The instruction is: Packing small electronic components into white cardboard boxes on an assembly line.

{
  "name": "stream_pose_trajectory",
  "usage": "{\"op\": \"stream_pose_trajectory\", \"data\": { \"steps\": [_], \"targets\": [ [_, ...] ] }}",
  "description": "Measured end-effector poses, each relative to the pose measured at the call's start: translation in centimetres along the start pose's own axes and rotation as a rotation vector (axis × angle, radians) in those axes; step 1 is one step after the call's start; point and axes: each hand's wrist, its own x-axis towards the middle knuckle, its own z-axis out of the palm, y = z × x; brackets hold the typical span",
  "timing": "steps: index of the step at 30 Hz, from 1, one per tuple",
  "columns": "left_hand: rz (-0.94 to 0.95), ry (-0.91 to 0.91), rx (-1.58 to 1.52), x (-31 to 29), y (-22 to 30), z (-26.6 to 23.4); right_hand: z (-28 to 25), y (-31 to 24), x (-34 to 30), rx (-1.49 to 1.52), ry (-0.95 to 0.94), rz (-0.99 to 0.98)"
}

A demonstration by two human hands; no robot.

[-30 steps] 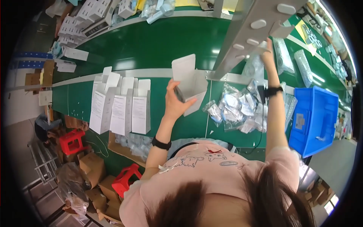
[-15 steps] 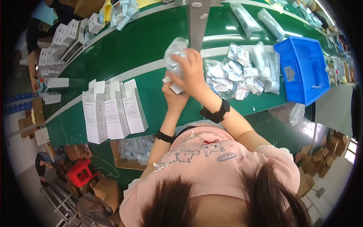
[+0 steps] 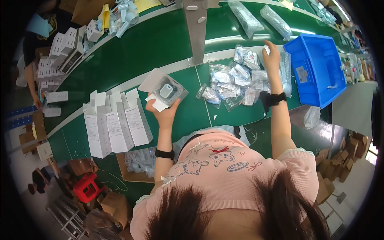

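Observation:
My left hand grips an open white box with its flaps spread. Inside the box shows a grey-blue device in clear wrapping. Out to the right, my right hand is over the bubble-wrap pouches, fingers curled in. A small white bit shows at its fingertips, too small to name. Left of that hand lies a pile of clear bags with small white and blue parts. One such bag sits at the pile's near left edge.
Several open white boxes stand in a row at the left. A blue bin is at the right, and a metal post rises behind the bench. Further bubble-wrap pouches lie beyond the rail. A co-worker's arm shows far left.
My right hand has left the wrapped device and moved right, over to the bubble-wrap pouches. My left hand has shifted left with the box; the device now sits down inside it.

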Motion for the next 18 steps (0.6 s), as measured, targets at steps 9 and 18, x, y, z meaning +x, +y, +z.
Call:
{"op": "stream_pose_trajectory", "data": {
  "steps": [9,18],
  "targets": [
    [-0.080,-0.157,0.128,2.4,4.2,-1.6,4.6,-4.7,-6.1,0.112,-0.552,-0.383],
    [-0.266,-0.240,0.307,4.1,6.7,-2.9,4.9,-8.3,-8.6,0.078,-0.714,-0.318]
  ]
}}
